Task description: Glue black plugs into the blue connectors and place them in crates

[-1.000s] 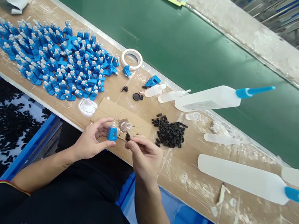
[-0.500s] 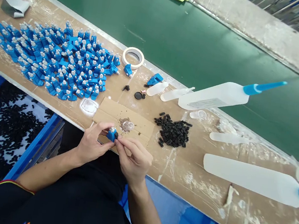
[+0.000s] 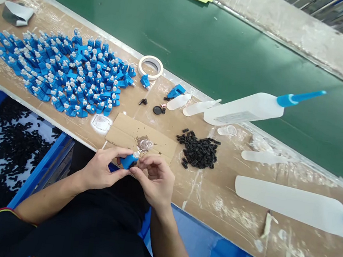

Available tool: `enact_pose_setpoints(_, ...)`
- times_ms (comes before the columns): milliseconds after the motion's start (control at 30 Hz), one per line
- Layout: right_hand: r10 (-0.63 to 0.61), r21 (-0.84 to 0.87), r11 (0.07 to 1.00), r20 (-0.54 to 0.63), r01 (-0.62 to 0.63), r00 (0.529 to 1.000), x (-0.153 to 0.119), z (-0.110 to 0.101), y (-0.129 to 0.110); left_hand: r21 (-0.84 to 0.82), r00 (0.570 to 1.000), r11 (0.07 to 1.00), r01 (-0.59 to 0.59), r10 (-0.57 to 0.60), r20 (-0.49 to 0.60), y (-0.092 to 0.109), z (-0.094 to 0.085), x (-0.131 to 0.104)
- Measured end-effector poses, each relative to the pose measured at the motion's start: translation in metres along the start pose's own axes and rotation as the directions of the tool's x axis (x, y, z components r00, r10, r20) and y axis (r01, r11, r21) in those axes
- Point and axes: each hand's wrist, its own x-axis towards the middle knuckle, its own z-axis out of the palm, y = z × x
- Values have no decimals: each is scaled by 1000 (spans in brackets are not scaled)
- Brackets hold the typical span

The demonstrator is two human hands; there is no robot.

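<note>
Between the thumb and fingers of my left hand point(image 3: 106, 166) is a small blue plastic piece point(image 3: 127, 161) with a white knob on top, tilted to the right. A black part shows at its lower right side. My right hand point(image 3: 156, 179) has its thumb pressed against that black part, and its curled fingers are close to the white knob. Just beyond my hands, a cardboard sheet point(image 3: 123, 132) carries a clear, wet-looking blob point(image 3: 145, 143). To the right lies a heap of small black plastic pieces point(image 3: 199, 150).
Many similar blue pieces point(image 3: 80, 73) crowd the left of the bench. A tape roll point(image 3: 150, 67) and black cap point(image 3: 157, 110) lie beyond the cardboard. White bottles point(image 3: 244, 109) lie at right. A blue bin point(image 3: 34, 173) of black pieces stands lower left; a green surface point(image 3: 126, 16) runs behind.
The blue piece has been tilted, its white knob now leaning right. My right fingers have moved from pinching the black part to thumb pressing on it, with the other fingers curled higher.
</note>
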Motion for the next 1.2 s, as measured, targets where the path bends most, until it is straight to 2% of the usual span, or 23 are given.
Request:
enact_pose_setpoints(100,93,147,983,109,-109,990,-1,-3,1,-62,992,996,-68,74,98,3,-5,1)
enact_pose_setpoints(200,58,192,977,178,-92,982,-2,-6,1,-77,976,983,-168,177,125,4,-8,3)
enact_pose_setpoints(333,58,198,977,123,-82,991,-6,-4,0,-50,958,962,-267,271,100,5,-5,4)
enact_pose_setpoints(467,56,187,981,8,-57,998,-14,4,0,23,936,938,-346,343,81,8,0,5)
enact_pose_setpoints(600,48,228,973,-59,-34,997,-18,13,8,52,929,929,-367,363,76,5,-3,5)
enact_pose_setpoints(700,78,297,952,17,-79,997,-14,16,12,48,939,943,-330,322,122,1,-9,0)
enact_pose_setpoints(833,177,442,863,188,-244,966,-14,10,10,124,933,929,-348,330,143,-5,-17,-7)
enact_pose_setpoints(900,255,509,791,231,-340,939,-21,4,10,189,895,880,-437,405,185,-7,-18,-7)
enact_pose_setpoints(1000,360,575,704,217,-417,907,-41,-4,15,224,790,774,-592,503,352,-9,-11,-2)
enact_pose_setpoints(1100,452,600,685,95,-413,887,-69,-10,21,165,672,711,-683,524,524,-9,9,1)
enact_pose_setpoints(1200,503,586,716,-54,-381,863,-105,-26,29,78,591,725,-684,489,641,-10,41,1)
